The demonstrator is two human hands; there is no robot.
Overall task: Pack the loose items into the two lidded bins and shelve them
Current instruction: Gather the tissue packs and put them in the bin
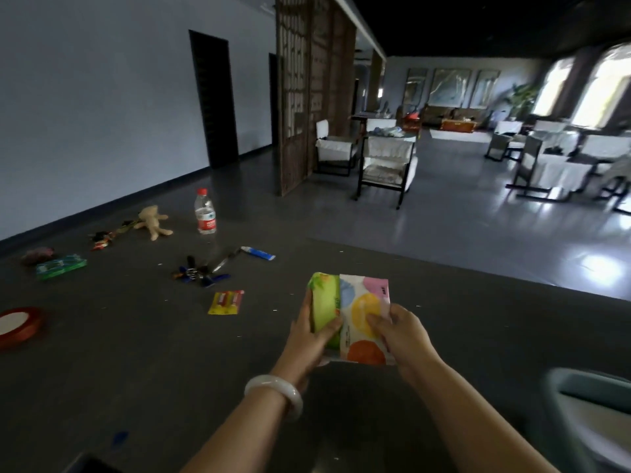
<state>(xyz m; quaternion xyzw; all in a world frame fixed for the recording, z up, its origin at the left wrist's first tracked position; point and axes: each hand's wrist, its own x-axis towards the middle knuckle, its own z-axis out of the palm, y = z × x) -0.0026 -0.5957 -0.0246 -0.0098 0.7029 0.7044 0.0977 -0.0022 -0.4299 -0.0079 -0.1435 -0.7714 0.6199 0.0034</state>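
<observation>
Packs: two soft tissue packs, one green (pixel 323 300) and one white with coloured dots (pixel 362 315), are held side by side and touching, lifted clear of the dark surface (pixel 461 319) in front of the person. Left hand (pixel 307 341): fingers (pixel 307 303) curled round the green pack's left side, thumb across its near face. Right hand (pixel 403 332): fingers (pixel 375 320) pinch the dotted pack along its right edge. Long axes of both packs run away from the person, roughly parallel. Wrappers look glossy and slightly crumpled, likely compressible. A grey bin (pixel 555 387) sits low right, close to the body, only partly in view; whether it has a lid on cannot be told. The bin lies right of and below the packs, so the right hand is the nearer one; judged next move is a short carry rightward and down. Left on the surface: battery card (pixel 227 302), keys (pixel 196 271), tube (pixel 257 253), bottle (pixel 205 213) standing upright, plush toy (pixel 152 220), green box (pixel 60 265), red tape roll (pixel 18 324). Packing appears at an early stage.
</observation>
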